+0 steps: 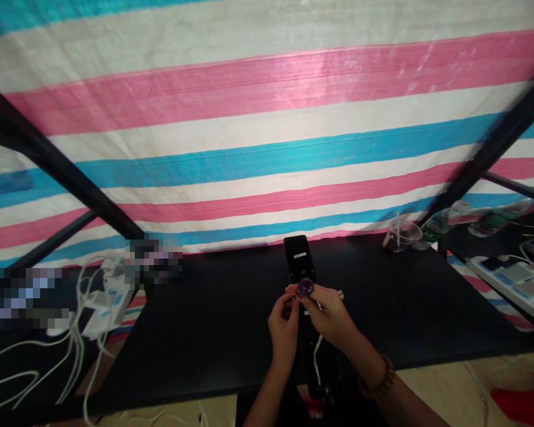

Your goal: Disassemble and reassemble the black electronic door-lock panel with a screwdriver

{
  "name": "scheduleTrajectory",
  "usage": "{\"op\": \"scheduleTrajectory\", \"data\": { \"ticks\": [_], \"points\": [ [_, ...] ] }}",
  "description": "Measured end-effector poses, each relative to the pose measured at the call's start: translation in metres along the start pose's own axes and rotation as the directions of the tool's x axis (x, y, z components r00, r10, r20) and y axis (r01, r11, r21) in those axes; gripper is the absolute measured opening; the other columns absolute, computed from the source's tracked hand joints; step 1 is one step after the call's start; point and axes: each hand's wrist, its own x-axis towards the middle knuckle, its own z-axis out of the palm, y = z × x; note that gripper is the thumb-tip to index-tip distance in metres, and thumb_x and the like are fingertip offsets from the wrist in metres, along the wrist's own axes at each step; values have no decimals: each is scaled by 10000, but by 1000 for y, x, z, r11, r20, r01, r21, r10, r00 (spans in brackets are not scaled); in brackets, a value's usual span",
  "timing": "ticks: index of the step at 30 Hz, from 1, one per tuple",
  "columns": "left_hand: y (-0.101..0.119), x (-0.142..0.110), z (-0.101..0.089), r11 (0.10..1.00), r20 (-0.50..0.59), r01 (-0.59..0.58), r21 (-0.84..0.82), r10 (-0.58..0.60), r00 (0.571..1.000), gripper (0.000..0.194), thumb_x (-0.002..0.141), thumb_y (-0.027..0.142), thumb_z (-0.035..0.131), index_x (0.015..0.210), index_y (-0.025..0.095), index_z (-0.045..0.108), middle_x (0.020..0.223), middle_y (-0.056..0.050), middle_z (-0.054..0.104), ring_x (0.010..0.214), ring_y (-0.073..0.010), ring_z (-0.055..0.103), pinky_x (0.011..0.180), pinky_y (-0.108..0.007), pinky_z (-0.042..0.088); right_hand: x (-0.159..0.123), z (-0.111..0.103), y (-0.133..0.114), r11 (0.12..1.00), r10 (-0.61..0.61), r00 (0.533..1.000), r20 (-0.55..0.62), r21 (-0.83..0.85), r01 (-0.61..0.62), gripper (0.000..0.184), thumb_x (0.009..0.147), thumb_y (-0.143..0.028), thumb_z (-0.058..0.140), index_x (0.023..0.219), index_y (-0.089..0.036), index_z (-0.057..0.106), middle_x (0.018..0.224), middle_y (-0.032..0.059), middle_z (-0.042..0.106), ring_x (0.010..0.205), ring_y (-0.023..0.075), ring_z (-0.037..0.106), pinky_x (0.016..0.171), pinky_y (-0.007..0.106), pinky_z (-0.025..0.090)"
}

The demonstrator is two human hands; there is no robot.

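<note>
My left hand (285, 320) and my right hand (331, 311) meet over the table, fingers pinched close together. Between their fingertips is a small round, shiny purple piece (305, 287); my right fingers are closed on it. What my left fingers pinch is hidden. A pale cord (317, 359) runs down below my right hand. Under both hands lies a long, narrow black panel (299, 252) with a small white label, pointing away from me. A beaded bracelet (385, 379) circles my right wrist.
The black table (196, 332) stands before a striped plastic sheet (267, 160). A clear cup with a straw (400, 236) and a plastic bottle (442, 222) are at the back right. White cables (78, 332) hang at left. Dark posts (66, 172) slant at both sides.
</note>
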Motion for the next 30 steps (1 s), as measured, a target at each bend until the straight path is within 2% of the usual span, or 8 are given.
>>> {"op": "scheduleTrajectory", "data": {
  "ticks": [5, 14, 21, 26, 30],
  "points": [
    [-6, -1, -1, 1000, -23, 7, 20, -7, 1000, 329, 799, 373, 687, 1037, 147, 719, 942, -99, 755, 861, -232, 713, 783, -344, 562, -1, 7, 1, 998, 57, 990, -129, -3, -58, 89, 841, -147, 639, 823, -203, 704, 800, 40, 708, 730, 169, 676, 665, 255, 552],
    [3, 0, 0, 999, -19, 4, 46, -3, 1000, 309, 810, 364, 684, 1035, 155, 714, 924, -84, 758, 806, -211, 717, 757, -329, 566, -7, -2, 4, 999, -33, 999, -15, -16, 32, 251, 956, -159, 472, 1002, -212, 713, 920, 85, 735, 801, 181, 701, 744, 289, 580],
    [1, 0, -4, 991, 17, -77, 105, 76, 997, 215, 846, 363, 661, 957, 210, 763, 1131, -101, 737, 1058, -247, 692, 951, -397, 534, -19, -12, 7, 999, 31, 998, -63, -35, -33, 241, 965, -263, 510, 937, -219, 745, 876, 77, 752, 818, 203, 723, 796, 328, 595],
    [4, -2, -9, 970, -3, -126, 207, 130, 992, 220, 840, 366, 678, 993, 242, 775, 1221, -101, 701, 1135, -265, 659, 1019, -456, 495, -19, -14, 4, 989, 118, 985, -122, 105, -105, 238, 970, -290, 523, 965, -220, 750, 918, 77, 764, 820, 194, 729, 783, 315, 606],
    [8, -5, -11, 959, -12, -158, 237, 165, 986, 194, 843, 367, 677, 959, 255, 786, 1185, -92, 712, 1096, -257, 673, 1002, -447, 507, -19, -12, 3, 968, 171, 974, -146, 207, -139, 209, 955, -315, 564, 950, -212, 746, 883, 64, 769, 753, 178, 730, 725, 289, 615]
  ]
}}
